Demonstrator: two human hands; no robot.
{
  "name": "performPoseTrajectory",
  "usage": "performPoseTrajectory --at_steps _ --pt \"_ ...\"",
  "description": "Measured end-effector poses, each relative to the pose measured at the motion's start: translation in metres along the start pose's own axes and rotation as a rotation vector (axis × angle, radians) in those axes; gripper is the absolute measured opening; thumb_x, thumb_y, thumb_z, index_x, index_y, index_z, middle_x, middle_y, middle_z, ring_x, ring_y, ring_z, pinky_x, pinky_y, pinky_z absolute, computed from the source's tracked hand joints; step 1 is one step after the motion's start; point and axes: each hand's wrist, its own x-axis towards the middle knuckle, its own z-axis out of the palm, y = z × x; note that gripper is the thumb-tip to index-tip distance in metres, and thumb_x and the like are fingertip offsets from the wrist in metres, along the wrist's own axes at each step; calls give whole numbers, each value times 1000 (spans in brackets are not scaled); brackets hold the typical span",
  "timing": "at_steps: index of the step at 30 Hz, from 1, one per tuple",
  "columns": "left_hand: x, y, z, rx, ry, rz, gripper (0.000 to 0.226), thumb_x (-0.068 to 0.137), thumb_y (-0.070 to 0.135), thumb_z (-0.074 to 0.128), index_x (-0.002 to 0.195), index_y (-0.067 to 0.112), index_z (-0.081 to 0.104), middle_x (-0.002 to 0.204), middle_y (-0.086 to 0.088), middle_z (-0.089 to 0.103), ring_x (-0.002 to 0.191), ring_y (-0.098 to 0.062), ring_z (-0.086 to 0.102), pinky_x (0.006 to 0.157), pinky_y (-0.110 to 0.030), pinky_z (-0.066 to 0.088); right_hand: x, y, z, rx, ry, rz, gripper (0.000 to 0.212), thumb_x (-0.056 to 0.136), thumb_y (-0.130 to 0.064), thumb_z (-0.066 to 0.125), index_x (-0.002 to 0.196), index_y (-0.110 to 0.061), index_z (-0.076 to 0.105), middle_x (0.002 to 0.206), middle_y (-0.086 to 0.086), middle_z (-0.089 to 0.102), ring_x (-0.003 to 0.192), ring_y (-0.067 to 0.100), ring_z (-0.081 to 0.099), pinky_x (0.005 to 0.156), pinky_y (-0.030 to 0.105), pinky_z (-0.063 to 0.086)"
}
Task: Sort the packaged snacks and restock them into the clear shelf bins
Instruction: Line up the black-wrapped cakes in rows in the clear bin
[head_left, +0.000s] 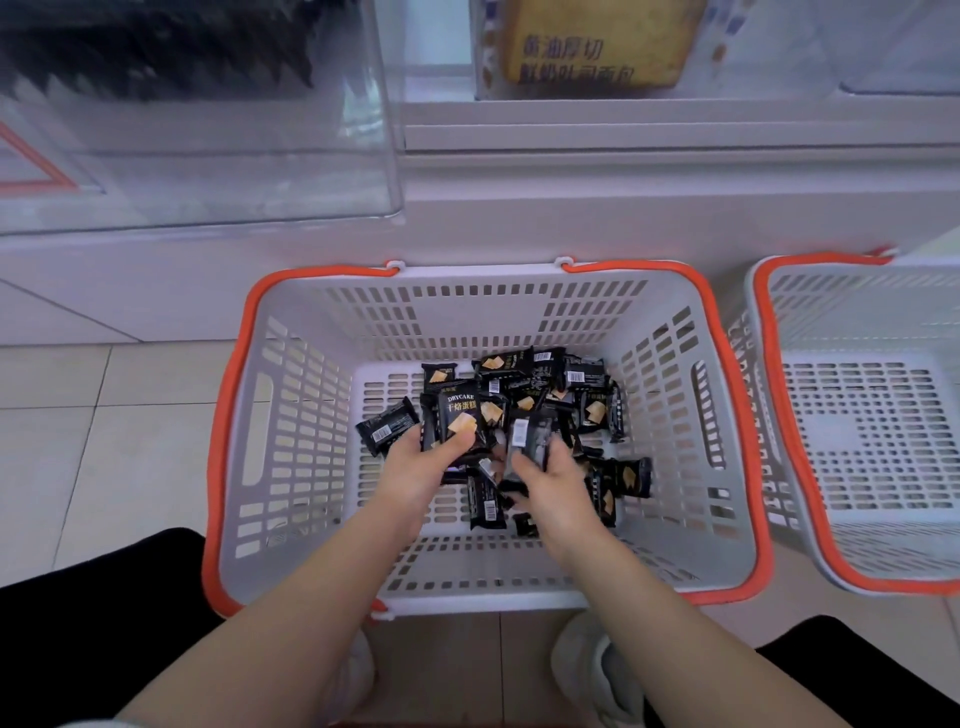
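- A person crouches over a grey basket (291, 364) with an orange rim, both arms reaching in, apparently gathering stock for the shelf.
- The left hand (415, 467) clamps a small stack of black snack packs (454, 415), thumb pressed on the top label.
- The right hand (550, 480), blurred, grips another pack (530, 436), fingers curled round it.
- More black packs (571, 379) lie loose on the basket floor toward 12 o'clock.
- At 3 o'clock, a second basket (857, 415) shows nothing inside.
- At 11 o'clock, a clear bin (260, 171) holds dark packs at its back.

Glossy black film snack packets (457, 415) – perforated matt grey plastic basket (291, 415), orange rim – clear glossy plastic bin (208, 171).
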Motion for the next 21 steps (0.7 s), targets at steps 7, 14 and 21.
performPoseTrajectory --at_steps 7,14,21 --pt "-27 11 3 172 -153 266 63 81 45 64 136 31 37 132 18 48 121 -2 45 101 -31 38 -18 -30 7 -861 127 -525 55 98 -24 38 148 -18 17 140 6 34 124 22 36 103 32 36" --pt "-60 12 0 -41 -256 230 51 90 19 55 133 34 34 127 6 57 117 -13 54 103 -40 40 -46 -29 10 -855 49 -543 55 100 -33 26 151 -23 7 141 6 37 127 23 28 105 35 25" --pt "-87 34 -7 -39 -224 352 57 81 -9 44 129 22 41 114 1 63 106 -15 59 88 -32 47 -66 -49 15 -34 -83 -258 26 94 -14 50 110 -34 54 107 -12 65 96 -3 63 77 18 49"
